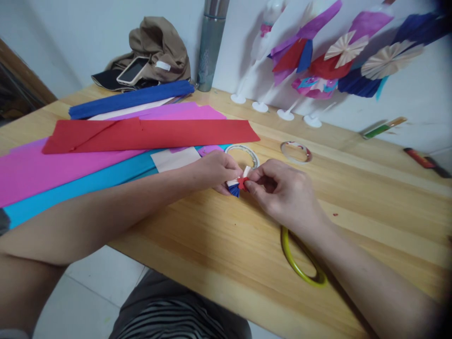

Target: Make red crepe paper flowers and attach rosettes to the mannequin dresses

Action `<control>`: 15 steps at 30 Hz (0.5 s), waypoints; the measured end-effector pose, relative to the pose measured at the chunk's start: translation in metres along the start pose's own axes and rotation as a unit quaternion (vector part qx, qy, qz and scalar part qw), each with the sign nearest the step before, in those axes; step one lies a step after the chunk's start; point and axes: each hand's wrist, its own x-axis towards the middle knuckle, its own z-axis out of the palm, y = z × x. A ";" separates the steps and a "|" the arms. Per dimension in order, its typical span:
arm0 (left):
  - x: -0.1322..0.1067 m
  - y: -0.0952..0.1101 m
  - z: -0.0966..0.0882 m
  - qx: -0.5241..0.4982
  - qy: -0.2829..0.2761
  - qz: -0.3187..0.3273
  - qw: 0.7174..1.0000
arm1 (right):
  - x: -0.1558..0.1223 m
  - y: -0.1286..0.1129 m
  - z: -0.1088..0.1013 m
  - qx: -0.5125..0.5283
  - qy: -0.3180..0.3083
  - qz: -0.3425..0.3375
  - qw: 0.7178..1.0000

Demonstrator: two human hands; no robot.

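Between my hands is a small pleated paper bow (234, 189) in cream and dark blue, with a red paper piece (242, 182) at its middle. My left hand (221, 170) pinches the bow from the left, its fingertips partly hidden behind it. From the right, my right hand (280, 188) pinches the edge of the red piece between thumb and forefinger. Just behind the hands lies a roll of tape (243, 149). Yellow-handled scissors (300, 266) lie partly under my right forearm, their blades hidden.
Red paper (151, 136), pink paper (28, 169) and blue paper (81, 200) overlap on the left. A second tape ring (296, 152) lies right of the first. Dressed figures on white stands (260, 107), a flask (212, 52), a phone (133, 70) and a cap line the back.
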 end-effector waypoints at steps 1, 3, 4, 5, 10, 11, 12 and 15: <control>0.000 0.000 0.000 0.023 -0.005 -0.004 1.000 | 0.000 0.000 0.000 0.000 0.000 -0.001 1.000; 0.000 0.001 0.000 0.050 -0.010 -0.005 0.999 | 0.000 -0.001 0.000 -0.002 0.002 0.000 1.000; 0.000 0.002 0.000 0.053 -0.011 -0.005 0.999 | -0.001 -0.001 -0.001 -0.003 0.002 0.003 1.000; 0.000 0.002 0.000 0.056 -0.013 -0.004 0.998 | -0.001 -0.001 -0.001 -0.004 0.001 0.007 1.000; -0.001 0.003 0.000 0.061 -0.016 -0.002 0.998 | -0.001 0.000 0.001 -0.007 0.017 0.012 1.000; -0.001 0.003 0.000 0.060 -0.015 -0.002 0.998 | -0.001 0.000 0.002 -0.008 0.022 0.007 1.000; -0.002 0.003 0.000 0.061 -0.013 0.000 0.998 | -0.001 0.000 0.002 -0.010 0.024 0.003 1.000; -0.003 0.001 0.001 0.065 -0.013 0.020 0.998 | -0.002 0.001 0.004 -0.011 0.025 -0.001 1.000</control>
